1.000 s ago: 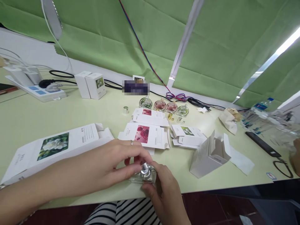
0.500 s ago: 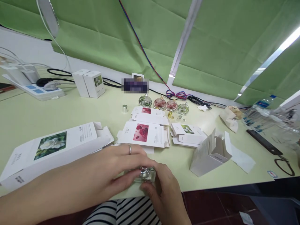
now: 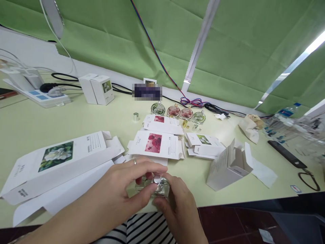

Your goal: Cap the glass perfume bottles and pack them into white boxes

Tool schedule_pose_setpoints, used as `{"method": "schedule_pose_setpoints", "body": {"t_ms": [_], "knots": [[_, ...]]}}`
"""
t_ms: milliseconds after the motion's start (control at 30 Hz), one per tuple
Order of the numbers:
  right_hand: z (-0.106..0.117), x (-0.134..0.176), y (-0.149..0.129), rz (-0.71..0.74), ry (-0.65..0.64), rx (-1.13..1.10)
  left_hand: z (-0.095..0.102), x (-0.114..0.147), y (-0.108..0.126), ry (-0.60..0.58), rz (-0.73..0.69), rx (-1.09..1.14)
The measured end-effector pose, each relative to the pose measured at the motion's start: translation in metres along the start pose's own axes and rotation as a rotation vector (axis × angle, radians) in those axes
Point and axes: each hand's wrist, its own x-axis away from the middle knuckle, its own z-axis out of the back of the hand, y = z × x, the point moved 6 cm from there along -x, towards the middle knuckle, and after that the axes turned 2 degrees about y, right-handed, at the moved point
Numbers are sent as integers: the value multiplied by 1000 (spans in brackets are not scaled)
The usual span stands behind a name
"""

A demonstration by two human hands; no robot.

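To the left of the left grip, a large white carton [image 3: 83, 149] printed with a white flower lies on the desk [image 3: 119, 118]. The left grip [image 3: 127, 178], a ring on one finger, sets thumb and fingers about the silver top [image 3: 157, 179] of a glass bottle [image 3: 163, 191]; whether it pinches or merely touches, I cannot tell. Beyond it stands a loose silver cap [image 3: 136, 117]. The bottle sits between both grips, near the desk's front edge. Just beyond them lie two rose-printed cartons [image 3: 141, 145], with four round bottles [image 3: 157, 109] farther back. The right grip [image 3: 180, 196] clasps the bottle's right side. To its right stands an open carton [image 3: 219, 173]; well apart lies a dark, slim device [image 3: 286, 154].
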Motion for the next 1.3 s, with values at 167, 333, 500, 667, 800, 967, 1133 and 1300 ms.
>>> {"method": "schedule_pose_setpoints", "body": {"t_ms": [167, 333, 500, 667, 800, 967, 1133, 1300], "knots": [[2, -2, -3, 8, 19, -20, -5, 4, -2, 2, 64, 131], [0, 2, -2, -6, 10, -57, -11, 10, -14, 104, 254, 253], [9, -6, -19, 196, 131, -198, -21, 18, -20, 176, 414, 450], [1, -21, -29, 288, 36, -224, -30, 20, -21, 201, 506, 650], [-3, -22, -27, 277, 4, -320, -34, 20, -20, 221, 520, 735], [-3, -21, -25, 243, -36, -370, -37, 21, -22, 228, 527, 785], [-2, -23, -26, 233, -26, -374, -36, 19, -25, 208, 474, 773], [-3, -23, -25, 233, -29, -401, -30, 15, -24, 113, 444, 685]]}}
